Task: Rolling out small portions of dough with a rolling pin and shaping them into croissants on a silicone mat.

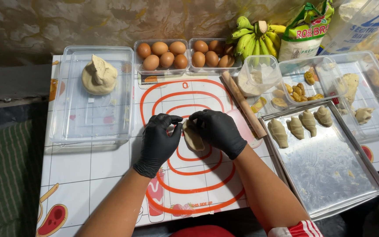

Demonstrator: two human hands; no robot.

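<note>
Dough piece sat at the centre of the ringed rolling mat, pinched between both gloved hands.

Far left: a clear plastic tub held the big dough lump, uncovered. Judged risk: the surface could dry and skin over in open air.

Left hand was curled closed on the left edge of the dough piece, thumb and fingers pressing in. Right hand was closed over its top and right side, covering most of it. Judged risks here: uneven pressure from the two sides could tear the dough or split a seam; soft dough could stick to the black gloves and pull out of shape. Whether it held a filling could not be told.

Behind the hands: two trays of brown eggs, near the mat's far edge.

Right of the hands: a wooden rolling pin lay slanted, just beside the right wrist. A sweep of the forearm could knock it and set it rolling.

Further right: a metal baking tray carried four shaped rolls along its top edge; its near corner appeared to overhang the table, so a nudge might tip it.
</note>
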